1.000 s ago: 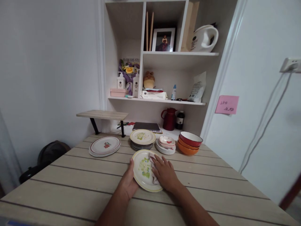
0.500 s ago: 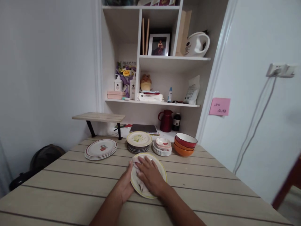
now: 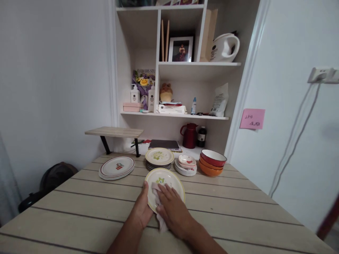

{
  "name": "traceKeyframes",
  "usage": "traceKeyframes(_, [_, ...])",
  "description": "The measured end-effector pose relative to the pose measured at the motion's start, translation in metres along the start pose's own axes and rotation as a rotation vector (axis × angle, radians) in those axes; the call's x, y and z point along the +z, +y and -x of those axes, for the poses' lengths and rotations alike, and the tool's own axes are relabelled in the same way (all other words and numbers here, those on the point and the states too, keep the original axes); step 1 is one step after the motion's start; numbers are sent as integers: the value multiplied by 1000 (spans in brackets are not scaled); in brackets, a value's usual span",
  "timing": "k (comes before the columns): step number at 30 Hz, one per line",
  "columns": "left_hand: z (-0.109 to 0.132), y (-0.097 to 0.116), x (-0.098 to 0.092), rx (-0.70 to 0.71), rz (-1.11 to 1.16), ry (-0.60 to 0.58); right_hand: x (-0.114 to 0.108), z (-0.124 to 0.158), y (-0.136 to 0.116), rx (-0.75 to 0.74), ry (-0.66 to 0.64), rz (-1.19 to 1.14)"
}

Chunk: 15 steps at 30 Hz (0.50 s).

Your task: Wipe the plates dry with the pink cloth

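A cream plate (image 3: 169, 178) with a yellow rim and a green floral print is tilted up above the table's near middle. My left hand (image 3: 143, 208) grips its left edge, thumb on the front and the other fingers behind it. Across the plate's face lies my right hand (image 3: 172, 208), its fingers stretched over a pale pink cloth (image 3: 162, 223) that it presses on the surface. One end of the cloth hangs below the plate's lower rim. The palm hides part of the cloth and the plate's lower right.
Behind the plate stand a stack of oval plates (image 3: 117, 167), a stack of round plates (image 3: 159, 156), small dishes on saucers (image 3: 186, 165) and stacked bowls (image 3: 212, 163). A low wooden riser (image 3: 114, 132) is at the back left. Shelves hold a red jug (image 3: 189, 136) and bottles.
My right hand and the cloth have slid down over the plate, uncovering its green print. The cloth's end now hangs below the rim. My left hand keeps its grip; the view has shifted slightly.
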<state>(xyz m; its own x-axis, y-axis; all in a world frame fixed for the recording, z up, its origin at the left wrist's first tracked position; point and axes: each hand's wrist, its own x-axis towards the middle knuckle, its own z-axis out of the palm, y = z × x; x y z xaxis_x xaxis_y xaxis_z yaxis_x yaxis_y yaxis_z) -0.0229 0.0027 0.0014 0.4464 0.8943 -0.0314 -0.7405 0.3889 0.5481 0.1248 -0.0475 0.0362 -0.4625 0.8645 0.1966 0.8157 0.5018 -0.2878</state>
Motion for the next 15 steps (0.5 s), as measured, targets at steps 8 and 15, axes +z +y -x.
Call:
traceKeyframes(8, [-2,-19,14,-112,-23,-136,-13,-34,38,199,65,66])
traceKeyframes(15, [-8,-11,-4,27,67,-43,-2,-9,42,298,26,164])
